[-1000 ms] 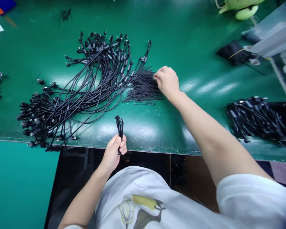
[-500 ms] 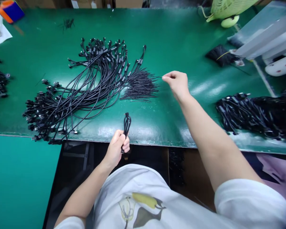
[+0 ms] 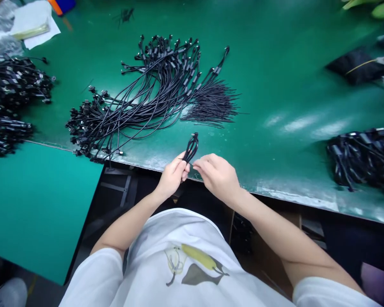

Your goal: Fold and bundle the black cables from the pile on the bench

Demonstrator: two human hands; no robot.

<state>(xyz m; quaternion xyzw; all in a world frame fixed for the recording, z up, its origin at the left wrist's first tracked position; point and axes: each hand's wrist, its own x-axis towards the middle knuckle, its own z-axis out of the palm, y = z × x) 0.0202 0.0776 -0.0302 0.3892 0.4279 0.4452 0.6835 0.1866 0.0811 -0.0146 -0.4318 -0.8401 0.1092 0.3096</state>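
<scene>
My left hand (image 3: 173, 175) is closed around a folded black cable (image 3: 192, 147), whose looped end and plug stick up above the fingers. Close on its right, my right hand (image 3: 219, 177) pinches a thin black twist tie (image 3: 189, 163) against the cable bundle. Most of the tie is hidden by the fingers. Beyond the hands lies a heap of loose twist ties (image 3: 213, 104) on the green table. It touches a spread of long uncoiled black cables (image 3: 141, 106) with plugs at both ends.
More black cables (image 3: 16, 85) are piled at the left. Bundled cables (image 3: 361, 157) lie at the right, with a black pouch (image 3: 355, 68) behind them. White paper and plastic bags (image 3: 38, 25) rest at the far left. The table's front edge (image 3: 294, 198) runs just past my hands.
My right hand has come back from the heap with a twist tie and now meets the cable in my left hand. The view has shifted, so the table's things appear farther right.
</scene>
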